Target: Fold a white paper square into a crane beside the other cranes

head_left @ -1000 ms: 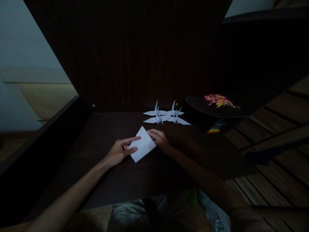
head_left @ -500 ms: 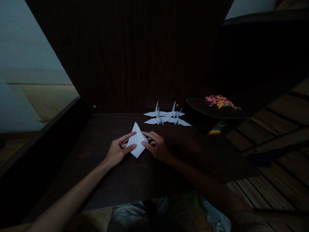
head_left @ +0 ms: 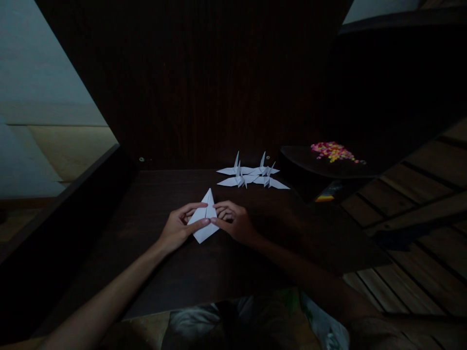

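A white folded paper, kite-shaped with a crease down its middle, is held between both hands just above the dark tabletop. My left hand grips its left side, thumb lying across the front near the centre. On the right edge my right hand pinches the paper, its thumb tip close to the left thumb and its other fingers curled. Parts of both hands' fingers are hidden behind the sheet. Beyond the hands, several white paper cranes stand close together at the back of the table.
A heap of small pink and yellow pieces lies on a curved dark shelf at the right. A tall dark panel rises behind the table, and a low side board borders the left.
The folded paper has turned slightly, its upper tip leaning right and its bottom corner shifting left. The right side is now folded in toward the middle crease, and the right thumb has moved left.
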`<state>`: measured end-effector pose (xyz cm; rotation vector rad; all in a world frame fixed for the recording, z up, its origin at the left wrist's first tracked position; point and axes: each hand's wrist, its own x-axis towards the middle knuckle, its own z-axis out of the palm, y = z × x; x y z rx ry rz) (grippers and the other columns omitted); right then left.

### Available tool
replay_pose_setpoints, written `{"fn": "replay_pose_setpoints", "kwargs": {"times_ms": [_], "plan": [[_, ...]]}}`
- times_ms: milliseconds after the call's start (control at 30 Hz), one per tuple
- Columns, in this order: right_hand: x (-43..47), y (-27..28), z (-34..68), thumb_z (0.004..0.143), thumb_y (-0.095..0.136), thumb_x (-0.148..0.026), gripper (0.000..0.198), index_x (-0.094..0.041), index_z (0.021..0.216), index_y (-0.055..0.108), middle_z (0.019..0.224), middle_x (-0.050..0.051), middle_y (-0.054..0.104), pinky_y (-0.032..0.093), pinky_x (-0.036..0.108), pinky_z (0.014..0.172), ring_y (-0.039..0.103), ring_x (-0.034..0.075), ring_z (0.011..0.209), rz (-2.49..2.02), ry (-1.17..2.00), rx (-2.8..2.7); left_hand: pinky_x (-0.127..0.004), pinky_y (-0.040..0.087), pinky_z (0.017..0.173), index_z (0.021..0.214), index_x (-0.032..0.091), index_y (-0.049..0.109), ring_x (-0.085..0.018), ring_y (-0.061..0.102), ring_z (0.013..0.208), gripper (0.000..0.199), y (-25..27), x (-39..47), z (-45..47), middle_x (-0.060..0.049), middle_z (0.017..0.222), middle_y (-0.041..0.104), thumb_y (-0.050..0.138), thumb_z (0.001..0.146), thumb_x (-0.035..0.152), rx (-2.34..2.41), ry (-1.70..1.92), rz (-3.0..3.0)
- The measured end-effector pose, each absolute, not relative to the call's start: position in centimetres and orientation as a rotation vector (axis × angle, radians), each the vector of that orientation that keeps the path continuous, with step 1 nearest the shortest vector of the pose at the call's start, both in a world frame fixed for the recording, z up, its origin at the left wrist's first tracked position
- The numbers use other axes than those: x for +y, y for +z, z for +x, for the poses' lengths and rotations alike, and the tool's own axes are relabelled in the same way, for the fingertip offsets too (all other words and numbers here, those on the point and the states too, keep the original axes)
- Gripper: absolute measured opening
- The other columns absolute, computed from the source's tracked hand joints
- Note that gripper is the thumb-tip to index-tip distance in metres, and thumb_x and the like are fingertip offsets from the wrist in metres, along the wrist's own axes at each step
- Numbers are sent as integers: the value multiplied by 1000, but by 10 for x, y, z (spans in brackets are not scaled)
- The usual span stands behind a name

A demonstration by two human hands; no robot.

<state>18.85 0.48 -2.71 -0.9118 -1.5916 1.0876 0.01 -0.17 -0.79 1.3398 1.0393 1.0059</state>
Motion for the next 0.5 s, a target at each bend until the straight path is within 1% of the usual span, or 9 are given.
{"fn": "replay_pose_setpoints", "kwargs": {"times_ms": [100,167,267,400,500], "plan": [[7,-24,187,68,74,-35,35,-20,93,56,68,-2,61,49,23,50,58,11,56,-905,1253,-1398,-24,51,61,102,15,60,-17,66,75,46,-9,-2,1,-5,90,71,79,63,32,1017,978,1375],[9,-22,188,71,71,-41,30,-19,83,56,60,-4,58,47,23,45,56,11,48,-920,1333,-1347,-23,49,58,99,15,58,-15,64,70,43,-8,-4,1,-4,87,70,79,64,29,942,918,1376],[13,-19,190,71,68,-48,32,-17,71,58,52,-4,56,43,21,41,51,9,42,-938,1432,-1382,-22,48,57,98,15,57,-13,62,68,39,-7,-6,1,-2,85,68,77,66,26,838,819,1367],[12,-17,193,71,68,-47,33,-16,66,58,47,-5,53,38,19,38,46,7,38,-929,1431,-1411,-21,47,56,96,15,58,-11,59,66,36,-5,-8,1,0,80,65,76,67,25,835,787,1378],[10,-15,192,72,69,-45,32,-17,63,56,47,-5,53,36,18,37,46,6,38,-939,1387,-1431,-21,46,56,94,14,58,-10,57,64,36,-6,-8,0,1,78,63,77,66,25,859,774,1393]]}}
